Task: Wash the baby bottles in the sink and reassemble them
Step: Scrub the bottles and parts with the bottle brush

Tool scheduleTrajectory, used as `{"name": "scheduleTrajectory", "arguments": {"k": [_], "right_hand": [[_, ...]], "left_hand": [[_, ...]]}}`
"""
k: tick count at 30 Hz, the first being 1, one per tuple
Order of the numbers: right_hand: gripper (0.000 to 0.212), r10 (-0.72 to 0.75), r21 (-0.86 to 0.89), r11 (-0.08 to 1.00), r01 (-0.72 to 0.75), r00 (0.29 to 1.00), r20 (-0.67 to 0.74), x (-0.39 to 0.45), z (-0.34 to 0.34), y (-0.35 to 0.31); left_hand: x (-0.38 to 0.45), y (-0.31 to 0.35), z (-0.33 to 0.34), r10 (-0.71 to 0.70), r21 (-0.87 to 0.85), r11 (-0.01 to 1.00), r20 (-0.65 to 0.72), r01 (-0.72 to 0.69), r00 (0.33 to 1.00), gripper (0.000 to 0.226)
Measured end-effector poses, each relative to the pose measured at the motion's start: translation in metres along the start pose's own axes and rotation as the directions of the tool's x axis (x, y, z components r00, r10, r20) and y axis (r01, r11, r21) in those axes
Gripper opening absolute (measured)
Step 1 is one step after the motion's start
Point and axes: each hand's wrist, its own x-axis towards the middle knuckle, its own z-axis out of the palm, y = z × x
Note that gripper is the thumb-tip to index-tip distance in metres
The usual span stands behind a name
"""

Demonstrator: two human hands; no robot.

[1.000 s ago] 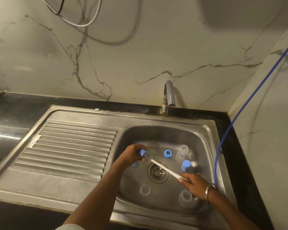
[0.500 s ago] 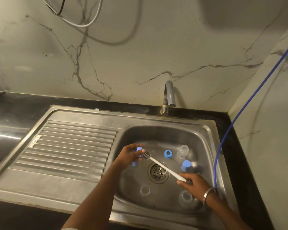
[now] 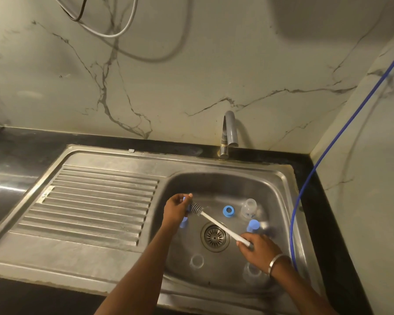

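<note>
In the sink basin (image 3: 280, 192), near its left wall: left hand (image 3: 176, 209), grip clenched round a small blue bottle part (image 3: 185, 206), mostly hidden by the fingers, so whether it is a collar or a cap cannot be told. Right hand (image 3: 258, 246), toward the basin's front right, grip pinching the end of a bottle brush (image 3: 216, 222); white, straight, slender handle running diagonally above the drain (image 3: 215, 237); short grey bristle head, ribbed in look, touching the blue part. Step in hand, by judgement: scrubbing of one small component; washing stage only, reassembly not begun. Next move likely calls for turning the part against the bristles, then a rinse, though no water shows at the faucet (image 3: 229, 133). Loose items on the basin floor: blue ring (image 3: 228, 210), round, open-centred, matte plastic, toward the back; clear bottle (image 3: 249, 208), translucent, shouldered, upright, just beside the ring; blue cap (image 3: 253, 225), cylindrical, near the right wall; another blue piece (image 3: 183, 223) below the left hand; two clear round pieces (image 3: 196, 261) and (image 3: 251, 270) near the front edge, faint, shape uncertain. Basin: brushed stainless steel, rounded corners, dull sheen; ribbed draining board (image 3: 96, 201) to the left. Wet plastic and steel are judged slippery.
</note>
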Motion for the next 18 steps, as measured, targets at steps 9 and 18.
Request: {"name": "scheduleTrajectory", "arguments": {"k": [9, 18], "right_hand": [[0.030, 0.032, 0.192, 0.981, -0.025, 0.999, -0.031, 0.005, -0.003, 0.004], [0.021, -0.113, 0.151, 0.981, 0.119, 0.992, -0.048, 0.006, 0.001, -0.003]], "left_hand": [[0.001, 0.008, -0.005, -0.078, -0.083, 0.994, -0.091, 0.071, 0.993, 0.029], [-0.007, 0.027, 0.003, -0.363, -0.602, 0.691, 0.190, 0.400, 0.912, 0.033]]}}
